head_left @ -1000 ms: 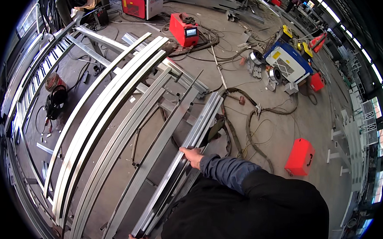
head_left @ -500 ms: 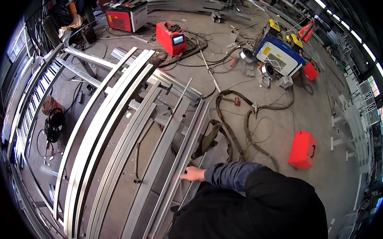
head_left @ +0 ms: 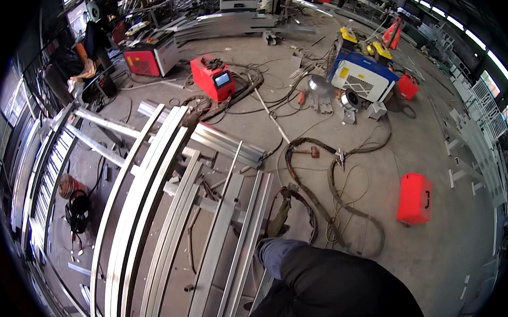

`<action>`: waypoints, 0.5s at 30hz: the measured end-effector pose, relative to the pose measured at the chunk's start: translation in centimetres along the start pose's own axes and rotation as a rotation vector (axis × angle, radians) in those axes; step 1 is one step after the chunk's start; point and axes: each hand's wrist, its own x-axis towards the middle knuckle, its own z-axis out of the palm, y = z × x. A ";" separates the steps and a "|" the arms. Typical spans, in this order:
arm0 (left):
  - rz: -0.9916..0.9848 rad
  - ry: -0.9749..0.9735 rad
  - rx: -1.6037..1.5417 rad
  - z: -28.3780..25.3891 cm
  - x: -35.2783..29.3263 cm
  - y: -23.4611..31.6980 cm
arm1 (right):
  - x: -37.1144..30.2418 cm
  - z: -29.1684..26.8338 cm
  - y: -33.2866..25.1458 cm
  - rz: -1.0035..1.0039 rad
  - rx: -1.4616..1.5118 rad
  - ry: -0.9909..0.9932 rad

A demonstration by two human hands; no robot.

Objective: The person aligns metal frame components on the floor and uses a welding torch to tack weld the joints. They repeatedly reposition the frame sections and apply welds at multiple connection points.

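Along the right edge of the rack lies a long silver metal channel (head_left: 248, 238). My right arm's blue-grey sleeve (head_left: 275, 255) reaches to its side; the cuff hides the hand, so its grip cannot be told. My left hand is outside the picture. Beside the channel runs a wider flat metal profile (head_left: 218, 231), with a bundle of narrower profiles (head_left: 172, 234) to its left. Further left rest brighter curved-looking square tubes (head_left: 143, 193). Just past my sleeve is an olive cloth-like piece (head_left: 278, 219) next to a dark cable.
Thick hoses (head_left: 307, 187) loop over the floor. A red box (head_left: 415, 199) stands at right. A red machine with a screen (head_left: 214, 79) and a blue-and-white machine (head_left: 364, 75) stand farther off. At left are a bucket (head_left: 67, 186) and a metal rack (head_left: 49, 176).
My view has shifted, and my right hand, earlier visible on the channel, is now hidden behind the sleeve. The fingertips at the lower edge have left the picture.
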 end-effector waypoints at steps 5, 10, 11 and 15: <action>0.032 -0.170 0.049 5.4 -1.0 4.2 | -2.3 -0.7 1.2 0.023 0.022 0.022; 0.085 -0.277 0.070 7.7 -2.5 6.4 | -4.0 -2.2 1.0 0.038 0.001 0.058; 0.088 -0.300 0.073 7.8 -3.0 6.2 | -4.5 -2.4 0.7 0.045 -0.001 0.071; 0.111 -0.361 0.064 6.6 -4.7 4.9 | -6.8 -3.2 -1.5 0.234 0.099 0.307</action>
